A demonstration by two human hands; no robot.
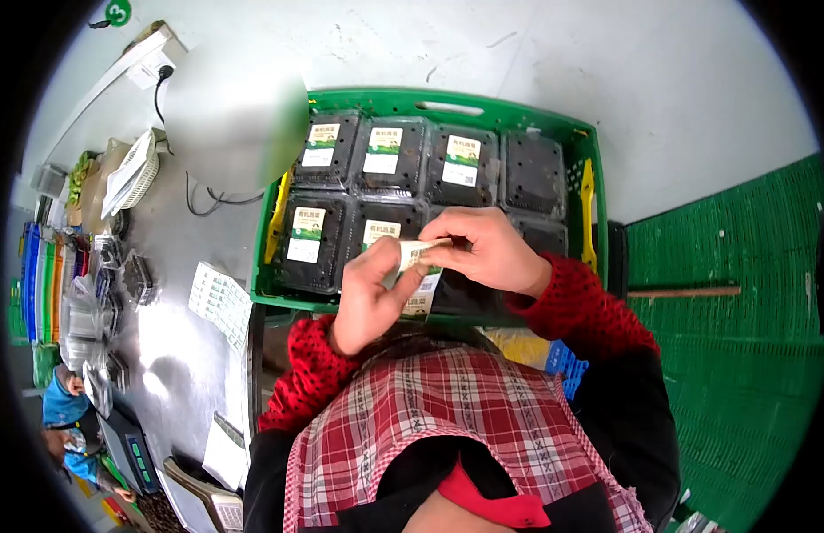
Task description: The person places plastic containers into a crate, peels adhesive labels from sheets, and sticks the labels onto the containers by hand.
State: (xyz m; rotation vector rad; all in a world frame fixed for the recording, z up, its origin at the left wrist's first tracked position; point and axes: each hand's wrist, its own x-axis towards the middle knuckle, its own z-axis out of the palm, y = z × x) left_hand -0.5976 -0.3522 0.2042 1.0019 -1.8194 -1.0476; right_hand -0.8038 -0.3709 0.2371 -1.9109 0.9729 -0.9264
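A strip of printed stickers (419,300) is between my two hands, over the near side of a green crate (518,108). My left hand (370,289) pinches the strip from the left, thumb against it. With bent fingers, my right hand (490,249) grips its upper edge. Clear-lidded dark plastic boxes (341,182) fill the crate in two rows. White and green labels (462,160) are stuck on several lids. The far right box (533,173) has a bare lid, and the near right box (543,236) is partly covered by my right hand.
Left of the crate is a metal table (176,342) with a sheet of labels (222,302), a cable and a scale (127,449). Stacked green crates (727,355) stand at the right. Another person (70,426) is at the lower left.
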